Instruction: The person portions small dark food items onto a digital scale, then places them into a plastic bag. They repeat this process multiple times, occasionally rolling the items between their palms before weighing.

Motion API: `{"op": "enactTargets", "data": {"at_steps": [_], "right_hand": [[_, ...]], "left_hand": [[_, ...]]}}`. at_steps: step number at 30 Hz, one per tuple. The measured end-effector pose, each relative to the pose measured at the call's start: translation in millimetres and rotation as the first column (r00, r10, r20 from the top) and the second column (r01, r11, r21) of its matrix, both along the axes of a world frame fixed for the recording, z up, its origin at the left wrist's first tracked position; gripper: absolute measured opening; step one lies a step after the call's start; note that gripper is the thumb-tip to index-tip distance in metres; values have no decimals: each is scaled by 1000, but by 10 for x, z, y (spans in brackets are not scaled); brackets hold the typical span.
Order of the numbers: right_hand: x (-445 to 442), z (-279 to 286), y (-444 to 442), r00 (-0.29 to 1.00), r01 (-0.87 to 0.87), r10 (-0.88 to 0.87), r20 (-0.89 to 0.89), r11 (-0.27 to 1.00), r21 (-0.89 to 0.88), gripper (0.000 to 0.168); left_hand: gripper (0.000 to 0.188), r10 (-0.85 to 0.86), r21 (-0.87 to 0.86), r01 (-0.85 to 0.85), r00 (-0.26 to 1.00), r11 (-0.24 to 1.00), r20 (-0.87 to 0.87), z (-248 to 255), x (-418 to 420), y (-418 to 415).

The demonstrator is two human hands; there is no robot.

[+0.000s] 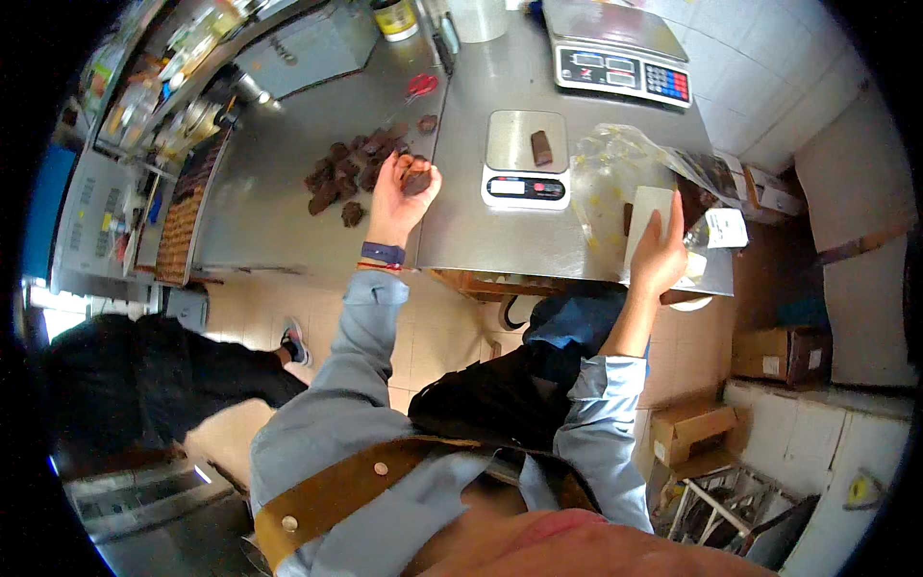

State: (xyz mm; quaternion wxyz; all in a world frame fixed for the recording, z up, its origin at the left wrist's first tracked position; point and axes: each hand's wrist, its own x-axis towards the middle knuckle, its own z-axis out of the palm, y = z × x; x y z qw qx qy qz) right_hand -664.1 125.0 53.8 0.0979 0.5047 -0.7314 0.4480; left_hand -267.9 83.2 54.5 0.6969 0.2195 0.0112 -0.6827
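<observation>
My left hand point(406, 189) curls around a lump of dark brown dough or chocolate point(415, 183), at the right edge of a pile of similar dark lumps point(345, 173) on the steel table point(461, 238). My right hand point(660, 249) grips a flat, pale scraper point(647, 205) above a clear plastic bag point(613, 155) with dark material point(692, 202) in it. Between my hands, a small white kitchen scale point(526, 189) carries one dark brown block point(541, 148). A smaller dark piece point(628, 218) lies beside the scraper's left edge.
A larger price scale point(624, 76) stands at the back right. Red-handled scissors point(422, 85), a yellow-labelled tub point(395, 20) and a metal box point(310, 47) are at the back. A tray of small brown pieces point(184, 216) is at left. Another person in dark clothes point(159, 382) stands at lower left.
</observation>
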Motion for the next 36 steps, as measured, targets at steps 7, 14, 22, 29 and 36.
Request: {"op": "enactTargets", "data": {"at_steps": [7,14,22,29,36], "right_hand": [[-56,-6,5,998,-1,1,58,1000,3,49],[-26,-37,-4,999,-14,13,38,1000,3,49],[74,42,15,995,-31,24,100,996,78,48],[-34,-7,37,994,-51,49,102,999,17,49],[-46,54,72,989,-57,54,138,998,16,48]], "left_hand": [[33,243,186,-268,959,945,147,482,462,538],[30,162,-172,-90,869,981,467,35,1606,552],[19,362,-158,-332,749,930,555,260,1904,-92],[22,168,42,-213,861,976,479,183,1818,-310],[39,-19,156,-321,391,934,920,378,1570,-531]]}}
